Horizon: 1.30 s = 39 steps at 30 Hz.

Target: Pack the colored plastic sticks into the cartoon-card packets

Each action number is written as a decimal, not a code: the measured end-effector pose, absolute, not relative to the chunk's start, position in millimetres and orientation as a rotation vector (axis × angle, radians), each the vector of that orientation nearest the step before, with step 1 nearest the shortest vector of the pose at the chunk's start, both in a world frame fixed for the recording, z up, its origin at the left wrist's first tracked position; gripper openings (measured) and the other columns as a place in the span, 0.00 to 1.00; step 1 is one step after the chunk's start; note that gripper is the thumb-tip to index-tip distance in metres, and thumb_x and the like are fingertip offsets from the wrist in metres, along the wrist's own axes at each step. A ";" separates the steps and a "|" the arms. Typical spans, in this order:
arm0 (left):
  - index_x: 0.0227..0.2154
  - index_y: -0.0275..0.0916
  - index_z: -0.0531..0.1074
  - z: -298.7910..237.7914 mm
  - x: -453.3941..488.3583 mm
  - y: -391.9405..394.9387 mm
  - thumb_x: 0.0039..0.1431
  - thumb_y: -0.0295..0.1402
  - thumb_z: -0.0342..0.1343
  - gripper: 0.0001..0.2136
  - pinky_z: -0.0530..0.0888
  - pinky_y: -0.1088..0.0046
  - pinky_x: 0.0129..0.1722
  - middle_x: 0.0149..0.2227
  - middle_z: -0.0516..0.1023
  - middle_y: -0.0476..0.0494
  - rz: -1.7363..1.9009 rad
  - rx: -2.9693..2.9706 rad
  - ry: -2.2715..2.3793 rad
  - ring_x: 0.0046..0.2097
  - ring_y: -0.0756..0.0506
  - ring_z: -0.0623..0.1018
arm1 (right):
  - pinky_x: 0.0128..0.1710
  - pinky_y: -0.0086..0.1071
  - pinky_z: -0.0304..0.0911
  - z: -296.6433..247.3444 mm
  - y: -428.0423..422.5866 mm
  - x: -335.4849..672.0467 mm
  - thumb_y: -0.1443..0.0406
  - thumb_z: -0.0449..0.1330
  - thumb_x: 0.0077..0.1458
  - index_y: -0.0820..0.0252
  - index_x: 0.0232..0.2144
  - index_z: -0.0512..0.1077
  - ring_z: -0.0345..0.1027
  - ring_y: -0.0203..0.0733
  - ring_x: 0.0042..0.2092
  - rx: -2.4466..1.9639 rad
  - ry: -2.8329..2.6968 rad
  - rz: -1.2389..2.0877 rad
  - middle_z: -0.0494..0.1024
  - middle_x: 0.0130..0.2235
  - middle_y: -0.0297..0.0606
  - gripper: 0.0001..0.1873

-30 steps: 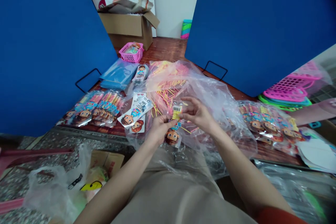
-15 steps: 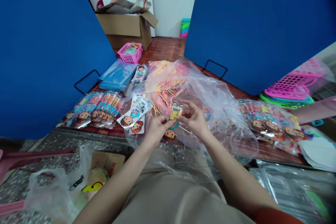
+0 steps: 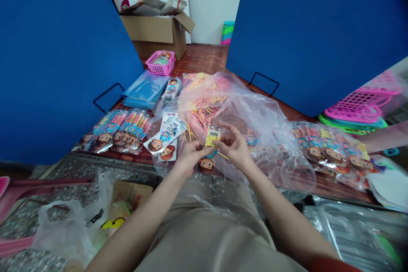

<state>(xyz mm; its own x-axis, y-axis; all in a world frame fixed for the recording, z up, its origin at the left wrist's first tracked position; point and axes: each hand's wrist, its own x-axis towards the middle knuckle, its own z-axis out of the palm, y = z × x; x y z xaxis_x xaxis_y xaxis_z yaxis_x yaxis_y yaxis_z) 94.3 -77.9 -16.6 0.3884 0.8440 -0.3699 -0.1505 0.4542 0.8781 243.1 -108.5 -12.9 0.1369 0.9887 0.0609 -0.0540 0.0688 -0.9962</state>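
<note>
Between my two hands is a small printed packet [image 3: 213,134] with a barcode and a yellow part, over a cartoon face. My left hand [image 3: 193,153] pinches its lower left side. On the other side, my right hand [image 3: 234,142] grips the packet with thumb and fingers closed. Behind them lies a large clear plastic bag [image 3: 264,127], spread open around a heap of thin pink and yellow sticks [image 3: 204,108]. Left of my hands rest white printed cards [image 3: 165,138] with cartoon faces, partly overlapping.
Filled packets lie at left [image 3: 130,131] and right [image 3: 325,146]. Blue plastic sleeves [image 3: 145,89], a pink basket [image 3: 161,63] and a cardboard box [image 3: 153,29] stand farther back. Blue panels [image 3: 306,34] flank the table. Another person's arm [image 3: 387,138] reaches in near stacked baskets [image 3: 357,104].
The view has shifted slightly, moving the background a little to the right. Both hands keep hold of the packet, almost in the same place.
</note>
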 end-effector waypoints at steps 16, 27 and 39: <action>0.19 0.34 0.75 -16.4 85.6 -74.1 0.31 0.36 0.73 0.14 0.67 0.77 0.23 0.21 0.78 0.46 0.594 0.955 1.025 0.22 0.52 0.72 | 0.29 0.29 0.65 -3.9 -99.0 273.8 0.47 0.60 0.52 0.57 0.38 0.73 0.69 0.37 0.32 -1.318 -1.095 1.019 0.78 0.35 0.36 0.21; 0.18 0.35 0.72 -12.5 82.9 -75.1 0.36 0.34 0.70 0.12 0.65 0.77 0.23 0.19 0.74 0.49 0.546 1.097 1.006 0.22 0.53 0.70 | 0.31 0.29 0.61 11.4 -99.4 302.0 0.49 0.52 0.60 0.61 0.33 0.74 0.64 0.37 0.31 -1.272 -1.782 1.030 0.72 0.28 0.35 0.21; 0.19 0.35 0.72 -20.8 84.4 -75.1 0.39 0.34 0.66 0.09 0.63 0.78 0.24 0.20 0.72 0.51 0.429 1.267 0.980 0.24 0.53 0.68 | 0.27 0.26 0.57 25.2 -83.5 319.2 0.60 0.59 0.54 0.63 0.38 0.78 0.61 0.32 0.26 -1.210 -2.068 1.323 0.74 0.26 0.32 0.14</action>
<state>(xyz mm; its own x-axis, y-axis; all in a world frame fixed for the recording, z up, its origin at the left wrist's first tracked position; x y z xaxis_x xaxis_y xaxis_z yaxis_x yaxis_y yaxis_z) 84.4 -75.1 -20.8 0.5476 0.7487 -0.3737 0.2335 0.2922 0.9274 319.2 -83.5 25.2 -0.5444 0.8312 -0.1132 0.4511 0.1763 -0.8749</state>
